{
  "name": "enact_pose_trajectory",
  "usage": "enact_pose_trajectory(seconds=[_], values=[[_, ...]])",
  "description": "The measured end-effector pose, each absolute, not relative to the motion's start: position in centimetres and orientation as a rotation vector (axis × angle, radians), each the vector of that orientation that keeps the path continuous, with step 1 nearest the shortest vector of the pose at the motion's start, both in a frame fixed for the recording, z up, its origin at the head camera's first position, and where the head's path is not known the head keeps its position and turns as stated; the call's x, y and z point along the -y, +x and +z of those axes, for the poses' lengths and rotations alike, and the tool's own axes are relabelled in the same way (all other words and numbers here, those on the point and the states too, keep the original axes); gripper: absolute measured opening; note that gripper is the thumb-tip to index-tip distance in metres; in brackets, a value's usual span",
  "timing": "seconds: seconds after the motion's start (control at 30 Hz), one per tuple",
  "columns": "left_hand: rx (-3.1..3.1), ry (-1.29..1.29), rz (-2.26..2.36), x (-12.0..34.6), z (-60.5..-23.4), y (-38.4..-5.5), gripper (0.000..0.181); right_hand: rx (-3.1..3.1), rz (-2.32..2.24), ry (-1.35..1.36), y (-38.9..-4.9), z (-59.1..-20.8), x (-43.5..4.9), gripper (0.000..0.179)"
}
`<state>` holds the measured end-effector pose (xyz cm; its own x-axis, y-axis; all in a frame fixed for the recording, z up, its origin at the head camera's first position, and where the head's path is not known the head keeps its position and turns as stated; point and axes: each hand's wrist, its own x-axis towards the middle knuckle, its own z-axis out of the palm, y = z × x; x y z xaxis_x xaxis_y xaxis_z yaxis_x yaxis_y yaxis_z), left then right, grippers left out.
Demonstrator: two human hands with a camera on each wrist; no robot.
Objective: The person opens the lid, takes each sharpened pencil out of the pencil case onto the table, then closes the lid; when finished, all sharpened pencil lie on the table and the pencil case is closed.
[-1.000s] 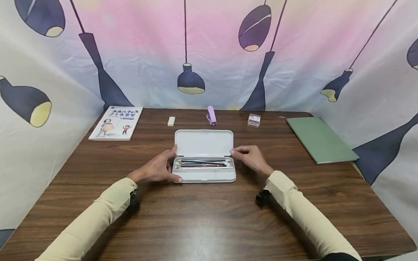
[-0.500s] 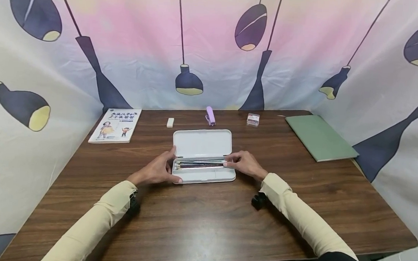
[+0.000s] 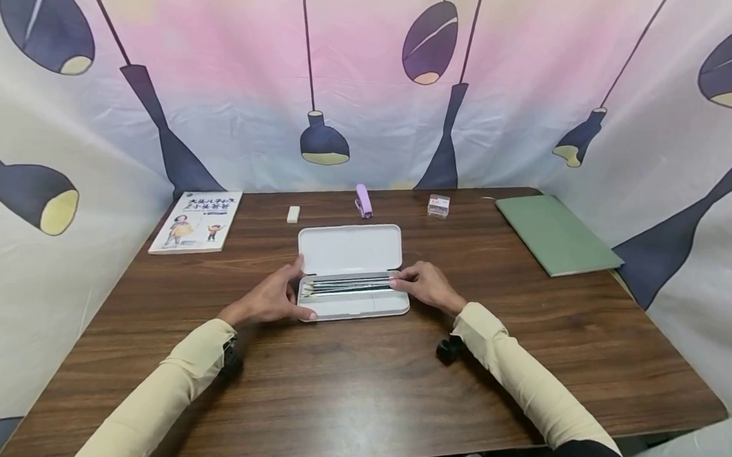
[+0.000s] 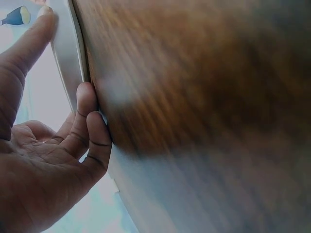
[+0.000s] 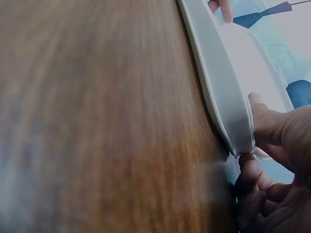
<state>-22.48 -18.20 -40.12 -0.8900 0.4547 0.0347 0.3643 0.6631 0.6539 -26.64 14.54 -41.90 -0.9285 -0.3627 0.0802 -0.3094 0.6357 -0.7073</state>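
Note:
A white pencil case [image 3: 352,315] lies with its lid [image 3: 349,248] raised toward the back. Several pencils [image 3: 347,286] lie side by side in its rear compartment. My left hand [image 3: 270,298] grips the case's left end, thumb at the front corner and forefinger near the hinge. In the left wrist view other fingers [image 4: 87,99] curl against the case's side. My right hand [image 3: 428,287] reaches over the right end, its thumb and forefinger at the pencil ends. In the right wrist view its thumb [image 5: 257,109] passes over the rim; I cannot tell whether it pinches a pencil.
Behind the case stand a white eraser [image 3: 293,214], a purple stapler [image 3: 364,201] and a small clear box [image 3: 438,206]. A picture book [image 3: 196,223] lies at the left and a green folder [image 3: 558,235] at the right of the wooden table [image 3: 345,386].
My right hand has moved left from the case's hinge corner to the pencil ends inside it. The pencils have shifted slightly in their compartment. My left hand keeps its grip; the head view has shifted slightly.

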Motion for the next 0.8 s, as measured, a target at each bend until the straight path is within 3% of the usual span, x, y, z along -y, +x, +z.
enact_pose_trajectory(seconds=[0.8], values=[[-2.709, 0.664, 1.097, 18.2, -40.3, -22.2, 0.120, -2.817, -1.477, -0.305, -26.5, -42.2, -16.6, 0.018]])
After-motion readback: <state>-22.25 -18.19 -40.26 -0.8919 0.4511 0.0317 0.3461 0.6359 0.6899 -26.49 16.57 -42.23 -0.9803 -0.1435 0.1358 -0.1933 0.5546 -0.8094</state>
